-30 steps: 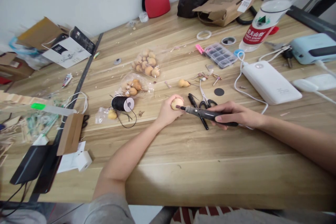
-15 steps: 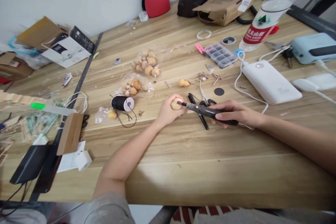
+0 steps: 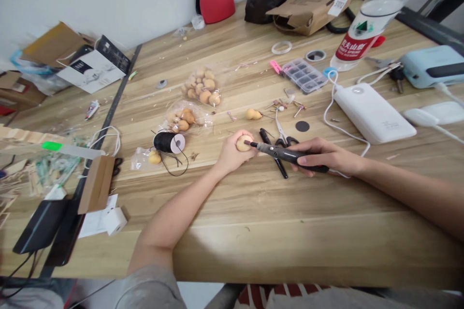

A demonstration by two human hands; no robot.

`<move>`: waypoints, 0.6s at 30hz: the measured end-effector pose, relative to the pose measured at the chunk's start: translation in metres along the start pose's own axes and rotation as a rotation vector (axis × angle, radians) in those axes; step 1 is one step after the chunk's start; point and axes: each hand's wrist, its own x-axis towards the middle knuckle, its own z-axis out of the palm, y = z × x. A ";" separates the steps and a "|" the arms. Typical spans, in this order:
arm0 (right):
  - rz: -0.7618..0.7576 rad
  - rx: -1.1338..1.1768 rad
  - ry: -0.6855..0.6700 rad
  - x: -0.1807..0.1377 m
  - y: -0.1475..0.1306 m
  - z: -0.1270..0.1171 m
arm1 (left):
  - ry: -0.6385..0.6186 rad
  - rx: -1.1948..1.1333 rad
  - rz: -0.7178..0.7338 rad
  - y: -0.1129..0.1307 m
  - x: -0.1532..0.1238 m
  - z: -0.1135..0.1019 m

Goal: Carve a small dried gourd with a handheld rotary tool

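Observation:
My left hand [image 3: 232, 155] is closed around a small pale gourd [image 3: 242, 143], its rounded side turned up and to the right. In my right hand [image 3: 322, 154] is a black rotary tool [image 3: 281, 152], gripped by its rear half, a white cable trailing from the back. The tool's brownish bit meets the gourd's surface, or lies just over it; I cannot tell which. Under the tool lies a black pen [image 3: 281, 168], partly covered. Scissors [image 3: 281, 128] with black handles rest just beyond. Another small gourd [image 3: 253, 114] lies behind my left hand.
Two clear bags of small gourds [image 3: 205, 88] lie further back, near a spool of black cord [image 3: 167, 142]. To the right are loose grinding bits [image 3: 279, 105], a compartment box [image 3: 304, 76], a white power bank [image 3: 375, 113] with cable, and a large water bottle [image 3: 357, 41].

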 end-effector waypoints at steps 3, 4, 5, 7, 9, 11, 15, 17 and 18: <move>0.007 -0.013 -0.012 0.000 -0.001 0.001 | -0.004 -0.017 -0.016 0.000 0.001 0.000; 0.008 -0.011 -0.002 0.000 -0.001 0.001 | -0.003 -0.014 -0.017 0.000 0.001 0.000; 0.009 -0.004 0.013 0.000 -0.001 0.001 | -0.001 -0.005 -0.015 0.000 0.001 0.000; 0.003 0.019 0.045 0.000 -0.001 0.002 | 0.008 0.021 -0.004 0.000 0.000 0.001; -0.004 0.030 0.041 0.000 -0.001 0.002 | 0.011 0.032 0.006 0.001 0.000 0.001; -0.008 0.019 0.010 0.000 -0.001 0.002 | 0.007 0.024 0.010 0.000 0.000 0.000; -0.008 0.010 0.007 0.000 -0.001 0.001 | -0.001 0.004 0.001 0.000 0.000 0.000; -0.011 0.023 0.022 0.000 0.000 0.001 | 0.002 0.018 0.007 0.001 0.000 0.000; -0.012 0.025 0.022 0.000 0.000 0.001 | 0.005 0.028 0.012 0.001 0.000 0.000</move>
